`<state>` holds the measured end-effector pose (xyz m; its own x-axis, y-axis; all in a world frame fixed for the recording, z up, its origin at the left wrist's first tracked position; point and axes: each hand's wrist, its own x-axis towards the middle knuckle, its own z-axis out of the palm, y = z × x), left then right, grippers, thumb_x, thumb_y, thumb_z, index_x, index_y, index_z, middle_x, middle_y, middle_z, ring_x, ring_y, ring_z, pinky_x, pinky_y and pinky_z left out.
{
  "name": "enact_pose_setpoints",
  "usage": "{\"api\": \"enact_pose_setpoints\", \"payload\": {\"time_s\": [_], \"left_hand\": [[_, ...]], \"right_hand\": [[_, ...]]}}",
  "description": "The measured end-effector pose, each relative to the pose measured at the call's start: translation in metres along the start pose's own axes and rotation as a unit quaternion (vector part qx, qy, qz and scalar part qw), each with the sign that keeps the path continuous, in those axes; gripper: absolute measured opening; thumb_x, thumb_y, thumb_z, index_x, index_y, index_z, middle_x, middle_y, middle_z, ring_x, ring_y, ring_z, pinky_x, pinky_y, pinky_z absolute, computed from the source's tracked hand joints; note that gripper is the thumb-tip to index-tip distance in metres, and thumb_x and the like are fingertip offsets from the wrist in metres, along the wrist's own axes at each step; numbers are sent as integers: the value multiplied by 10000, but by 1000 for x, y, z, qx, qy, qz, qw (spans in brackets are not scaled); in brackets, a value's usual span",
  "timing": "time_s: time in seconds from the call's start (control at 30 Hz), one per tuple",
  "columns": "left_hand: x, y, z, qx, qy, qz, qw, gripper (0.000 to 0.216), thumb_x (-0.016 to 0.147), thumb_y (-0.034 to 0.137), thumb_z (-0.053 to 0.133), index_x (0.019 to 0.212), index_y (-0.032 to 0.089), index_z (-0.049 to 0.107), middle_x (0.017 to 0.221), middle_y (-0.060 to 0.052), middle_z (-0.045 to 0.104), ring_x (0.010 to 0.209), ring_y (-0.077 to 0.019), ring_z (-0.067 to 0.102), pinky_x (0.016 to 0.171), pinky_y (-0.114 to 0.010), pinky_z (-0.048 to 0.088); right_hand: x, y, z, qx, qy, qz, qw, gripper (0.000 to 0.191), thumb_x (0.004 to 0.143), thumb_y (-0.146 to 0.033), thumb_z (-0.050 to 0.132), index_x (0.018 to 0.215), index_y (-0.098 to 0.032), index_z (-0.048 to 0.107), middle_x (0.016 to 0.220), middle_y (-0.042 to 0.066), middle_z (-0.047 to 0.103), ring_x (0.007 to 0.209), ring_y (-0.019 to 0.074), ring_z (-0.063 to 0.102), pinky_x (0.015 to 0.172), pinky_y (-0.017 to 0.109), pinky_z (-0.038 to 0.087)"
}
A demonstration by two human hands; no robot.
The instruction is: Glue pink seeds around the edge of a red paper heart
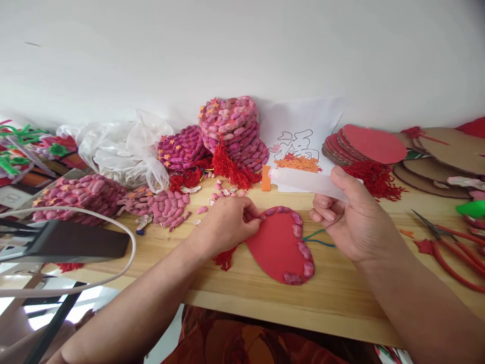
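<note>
Progress: red heart-shaped card on the wooden table has pink shell pieces set along its top and right rim. The left rim and middle are bare red, so I judge it under half done. My left hand pinches shut on one shell at the card's top-left rim. My right hand grips a translucent squeeze bottle with orange cap just above the card. Loose pink shells lie behind the card, red-handled scissors well right. Nothing blocks the bare rim.
</note>
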<state>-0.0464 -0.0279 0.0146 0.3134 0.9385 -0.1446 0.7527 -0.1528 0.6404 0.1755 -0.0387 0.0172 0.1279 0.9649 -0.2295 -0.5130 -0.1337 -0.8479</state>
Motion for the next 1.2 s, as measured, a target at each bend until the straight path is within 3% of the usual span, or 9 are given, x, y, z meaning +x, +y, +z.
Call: {"api": "enact_pose_setpoints", "payload": {"time_s": [0.27,0.37,0.5,0.67,1.2], "left_hand": [[-2,0,-10,6,20,13,1000,90,852,256,649,810,199,705,741,17,742,658,-130,652,564,-233,427],[-2,-5,-16,9,4,51,999,76,860,220,646,894,203,713,794,18,752,713,-133,671,603,-227,445],[0,-9,-16,28,-38,115,992,209,873,121,611,964,221,771,896,6,769,792,-137,687,712,-238,489],[1,-12,-12,37,-47,173,983,314,899,64,572,999,247,806,984,-4,757,893,-145,691,834,-255,504],[1,-11,-9,52,-49,178,981,267,915,89,603,991,234,814,966,-14,780,887,-164,699,839,-277,507]], "right_hand": [[1,1,-1,3,10,15,1000,341,809,-444,821,713,-247,560,540,-53,437,476,98,292,469,236,406],[1,0,0,7,16,14,1000,341,800,-428,829,710,-249,553,542,-53,420,481,98,292,469,234,403],[0,-1,1,3,21,17,1000,345,786,-425,834,708,-252,545,545,-47,419,484,101,287,471,243,401],[0,-2,2,2,25,23,999,357,765,-436,847,698,-255,546,532,-43,427,480,103,284,471,248,403],[1,-1,2,1,30,29,999,377,730,-450,868,710,-257,545,526,-46,445,474,98,286,470,246,398]]}}
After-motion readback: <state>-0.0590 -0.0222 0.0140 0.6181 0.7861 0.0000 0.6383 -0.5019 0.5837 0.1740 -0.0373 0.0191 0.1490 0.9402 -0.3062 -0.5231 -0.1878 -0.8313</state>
